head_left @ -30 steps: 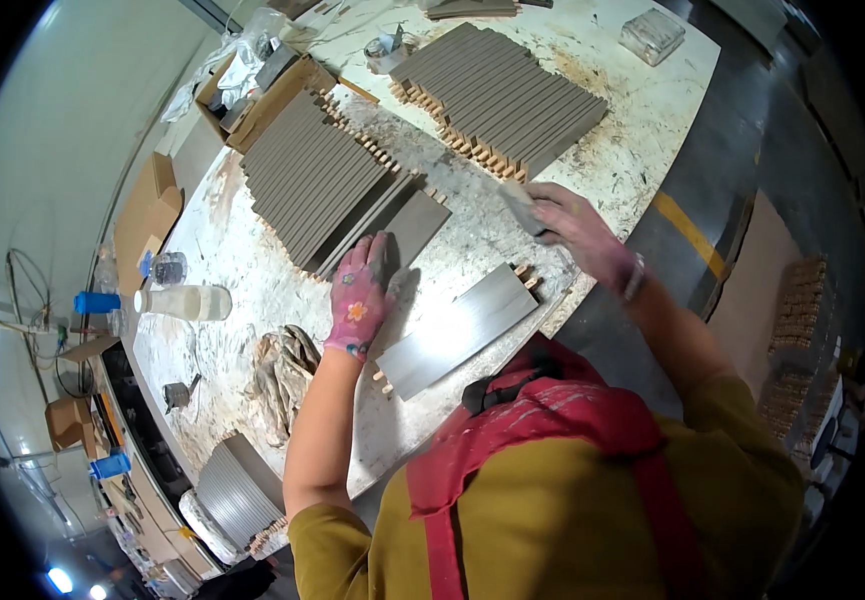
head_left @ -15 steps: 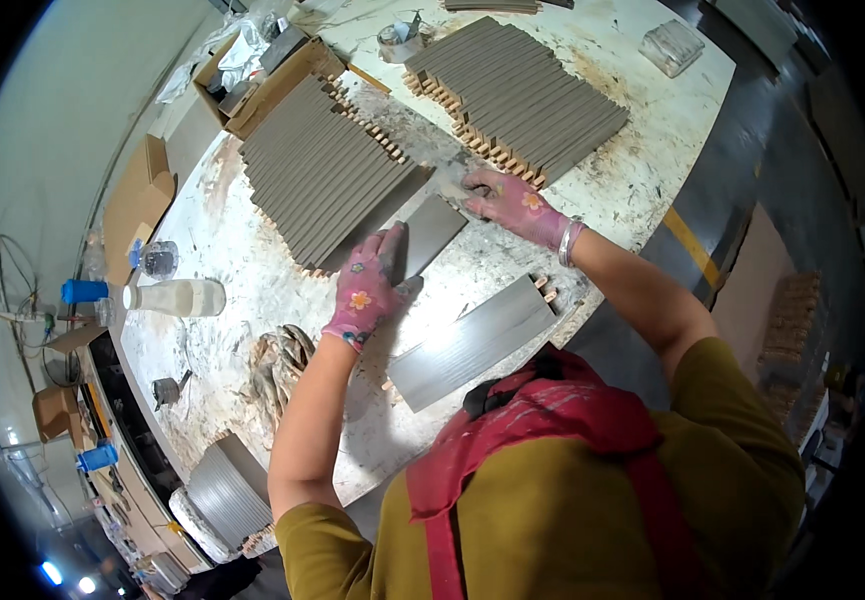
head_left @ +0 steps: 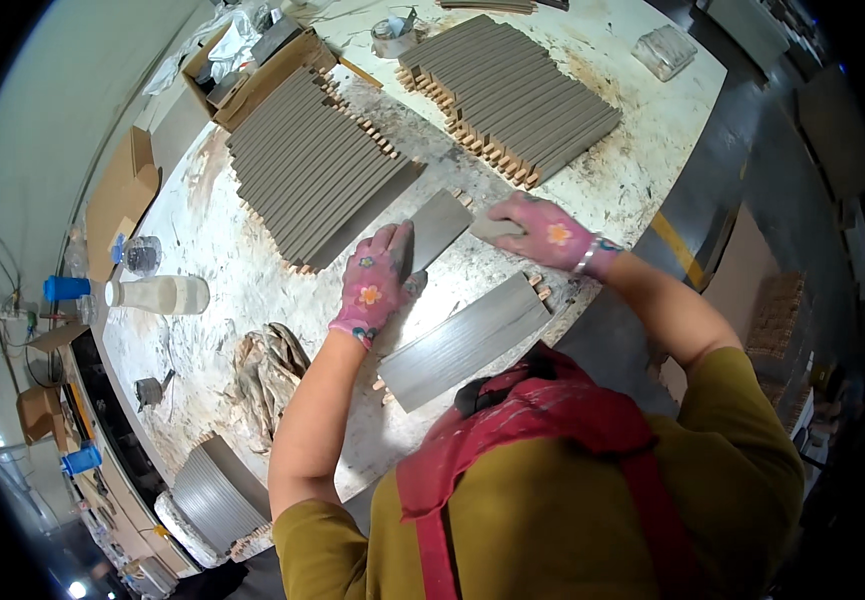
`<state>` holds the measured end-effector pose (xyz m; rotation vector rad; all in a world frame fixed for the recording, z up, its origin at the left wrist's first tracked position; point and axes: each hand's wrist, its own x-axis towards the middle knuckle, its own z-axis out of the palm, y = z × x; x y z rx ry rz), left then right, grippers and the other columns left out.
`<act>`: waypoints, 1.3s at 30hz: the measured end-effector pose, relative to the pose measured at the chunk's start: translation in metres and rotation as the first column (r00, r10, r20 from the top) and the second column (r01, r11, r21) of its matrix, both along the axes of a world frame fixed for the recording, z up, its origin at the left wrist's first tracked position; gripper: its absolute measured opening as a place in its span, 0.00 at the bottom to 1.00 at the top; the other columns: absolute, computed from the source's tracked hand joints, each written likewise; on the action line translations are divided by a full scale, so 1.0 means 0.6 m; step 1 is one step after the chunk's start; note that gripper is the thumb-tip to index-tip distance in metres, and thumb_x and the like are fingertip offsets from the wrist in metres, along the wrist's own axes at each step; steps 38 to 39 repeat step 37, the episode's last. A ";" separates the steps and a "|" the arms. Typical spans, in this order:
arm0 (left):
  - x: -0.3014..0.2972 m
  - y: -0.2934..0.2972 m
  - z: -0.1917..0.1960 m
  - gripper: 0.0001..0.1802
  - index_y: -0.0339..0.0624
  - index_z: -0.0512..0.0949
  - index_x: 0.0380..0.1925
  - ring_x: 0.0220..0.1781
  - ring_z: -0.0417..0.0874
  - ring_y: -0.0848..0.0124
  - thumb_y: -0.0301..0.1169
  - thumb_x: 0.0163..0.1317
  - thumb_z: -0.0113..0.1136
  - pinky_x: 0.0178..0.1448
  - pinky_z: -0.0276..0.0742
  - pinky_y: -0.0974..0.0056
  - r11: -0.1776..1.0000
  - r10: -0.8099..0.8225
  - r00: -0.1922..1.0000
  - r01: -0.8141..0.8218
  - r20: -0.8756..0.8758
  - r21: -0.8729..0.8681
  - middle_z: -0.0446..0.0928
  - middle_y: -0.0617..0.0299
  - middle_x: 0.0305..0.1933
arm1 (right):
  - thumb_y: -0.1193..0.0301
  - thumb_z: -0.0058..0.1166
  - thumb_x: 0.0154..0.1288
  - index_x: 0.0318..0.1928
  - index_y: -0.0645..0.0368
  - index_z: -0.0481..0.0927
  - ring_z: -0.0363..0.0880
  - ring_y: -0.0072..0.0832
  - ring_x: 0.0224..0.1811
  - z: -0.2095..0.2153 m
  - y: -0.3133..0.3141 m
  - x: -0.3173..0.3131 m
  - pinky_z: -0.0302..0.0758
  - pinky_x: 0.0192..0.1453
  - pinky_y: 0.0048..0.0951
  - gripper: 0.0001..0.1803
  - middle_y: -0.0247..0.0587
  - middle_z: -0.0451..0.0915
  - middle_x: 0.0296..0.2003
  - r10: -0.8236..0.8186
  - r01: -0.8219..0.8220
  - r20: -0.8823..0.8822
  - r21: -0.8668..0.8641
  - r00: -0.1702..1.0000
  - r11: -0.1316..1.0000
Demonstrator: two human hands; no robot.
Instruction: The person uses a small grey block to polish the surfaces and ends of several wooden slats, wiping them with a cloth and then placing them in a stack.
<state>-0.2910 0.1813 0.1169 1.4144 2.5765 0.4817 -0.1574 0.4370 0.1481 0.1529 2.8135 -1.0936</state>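
My left hand (head_left: 376, 276), in a pink flowered glove, lies with its fingers stretched over the left part of a grey wooden board (head_left: 439, 227), pressing it against the table. Wooden pegs stick out of that board's right end. In my right hand (head_left: 552, 233), gloved alike, a small flat greyish pad (head_left: 495, 228) is gripped just off the pegged end; its exact kind is unclear. Nearer to me lies a second grey board (head_left: 464, 345), with pegs at both ends.
Two rows of stacked grey boards (head_left: 317, 165) (head_left: 512, 95) cover the far table. A cardboard box (head_left: 272, 80), a whitish bottle (head_left: 167, 295) and a crumpled cloth (head_left: 267, 375) stand or lie to the left. A clear packet (head_left: 663, 53) lies far right.
My right hand has moved right and toward me, and the greyish pad in it now shows. The board's pegged end has come into sight. My left hand stays on the board.
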 end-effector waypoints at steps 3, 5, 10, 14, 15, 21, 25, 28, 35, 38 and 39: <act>0.002 0.007 0.001 0.39 0.45 0.67 0.67 0.58 0.74 0.51 0.37 0.51 0.65 0.63 0.72 0.53 1.000 0.001 1.000 -0.001 -0.007 0.006 0.71 0.51 0.60 | 0.63 0.60 0.63 0.54 0.59 0.77 0.79 0.46 0.52 0.015 0.033 0.035 0.75 0.58 0.39 0.21 0.52 0.79 0.51 -0.032 0.032 -0.013 0.021 0.999 0.999; 0.004 0.013 0.010 0.39 0.46 0.67 0.67 0.58 0.74 0.50 0.37 0.52 0.65 0.63 0.71 0.52 1.000 0.012 1.000 -0.012 0.020 -0.012 0.71 0.51 0.60 | 0.64 0.62 0.63 0.54 0.60 0.78 0.80 0.43 0.51 0.027 0.044 0.045 0.75 0.58 0.36 0.22 0.50 0.78 0.51 -0.166 0.132 -0.201 -0.172 0.965 0.976; 0.028 0.004 0.138 0.37 0.45 0.70 0.64 0.60 0.73 0.49 0.38 0.54 0.68 0.65 0.70 0.52 0.999 0.015 1.000 -0.015 0.006 0.044 0.71 0.47 0.60 | 0.61 0.62 0.65 0.59 0.61 0.76 0.75 0.29 0.58 0.048 0.057 0.084 0.72 0.61 0.29 0.26 0.42 0.77 0.54 -0.419 0.257 -0.321 -0.442 0.849 0.859; 0.139 -0.022 0.231 0.36 0.40 0.70 0.64 0.60 0.73 0.46 0.38 0.55 0.67 0.65 0.70 0.50 0.991 -0.132 0.991 0.131 0.014 0.040 0.71 0.43 0.60 | 0.60 0.62 0.66 0.60 0.65 0.74 0.77 0.27 0.55 0.082 0.073 0.105 0.72 0.60 0.28 0.28 0.42 0.77 0.55 -0.511 0.300 -0.370 -0.496 0.775 0.815; 0.168 -0.022 0.229 0.36 0.39 0.70 0.63 0.59 0.73 0.45 0.38 0.55 0.67 0.64 0.70 0.50 0.988 -0.151 0.988 0.151 0.010 0.017 0.71 0.42 0.60 | 0.60 0.62 0.66 0.60 0.65 0.74 0.77 0.27 0.55 0.084 0.069 0.107 0.72 0.60 0.28 0.28 0.42 0.77 0.55 -0.494 0.284 -0.366 -0.496 0.788 0.821; 0.255 -0.013 0.148 0.35 0.44 0.71 0.63 0.69 0.64 0.46 0.36 0.52 0.66 0.72 0.59 0.45 0.971 -0.047 0.992 0.072 -0.114 0.227 0.65 0.45 0.66 | 0.67 0.62 0.63 0.58 0.60 0.76 0.76 0.32 0.54 0.123 -0.039 0.070 0.72 0.58 0.31 0.24 0.42 0.77 0.53 -0.035 -0.071 -0.438 -0.223 0.898 0.972; 0.284 -0.004 0.090 0.28 0.44 0.73 0.60 0.70 0.64 0.48 0.36 0.58 0.60 0.71 0.63 0.48 0.980 -0.017 0.964 0.069 -0.264 0.187 0.67 0.47 0.66 | 0.62 0.59 0.63 0.54 0.58 0.78 0.78 0.38 0.51 0.154 -0.138 0.031 0.74 0.58 0.38 0.21 0.45 0.78 0.49 0.361 -0.379 -0.320 0.008 0.876 0.925; 0.310 -0.006 0.043 0.25 0.43 0.72 0.61 0.68 0.67 0.52 0.37 0.64 0.57 0.68 0.67 0.55 0.922 0.205 0.952 -0.265 0.226 0.282 0.68 0.50 0.65 | 0.64 0.59 0.62 0.52 0.56 0.79 0.80 0.39 0.46 0.169 -0.213 0.023 0.77 0.52 0.39 0.19 0.46 0.78 0.44 0.598 -0.571 -0.266 0.180 0.756 0.801; 0.304 -0.001 0.037 0.37 0.44 0.54 0.73 0.76 0.58 0.58 0.39 0.68 0.56 0.78 0.50 0.54 0.919 0.056 0.995 -0.083 0.082 0.385 0.55 0.52 0.76 | 0.62 0.52 0.60 0.39 0.48 0.79 0.82 0.40 0.37 0.144 -0.275 0.028 0.80 0.41 0.39 0.09 0.40 0.77 0.38 0.802 -0.642 -0.120 0.537 0.585 0.548; 0.310 -0.003 0.026 0.38 0.48 0.54 0.74 0.79 0.49 0.54 0.42 0.68 0.56 0.80 0.42 0.53 0.963 0.078 0.949 -0.151 0.306 0.225 0.52 0.52 0.78 | 0.68 0.59 0.56 0.55 0.54 0.74 0.82 0.43 0.42 0.150 -0.277 0.023 0.78 0.46 0.42 0.24 0.44 0.76 0.42 0.806 -0.670 0.013 0.562 0.592 0.484; 0.310 -0.003 0.026 0.38 0.48 0.54 0.74 0.79 0.49 0.54 0.42 0.68 0.56 0.80 0.42 0.53 0.963 0.078 0.949 -0.151 0.306 0.225 0.52 0.52 0.78 | 0.68 0.59 0.56 0.55 0.54 0.74 0.82 0.43 0.42 0.150 -0.277 0.023 0.78 0.46 0.42 0.24 0.44 0.76 0.42 0.806 -0.670 0.013 0.562 0.592 0.484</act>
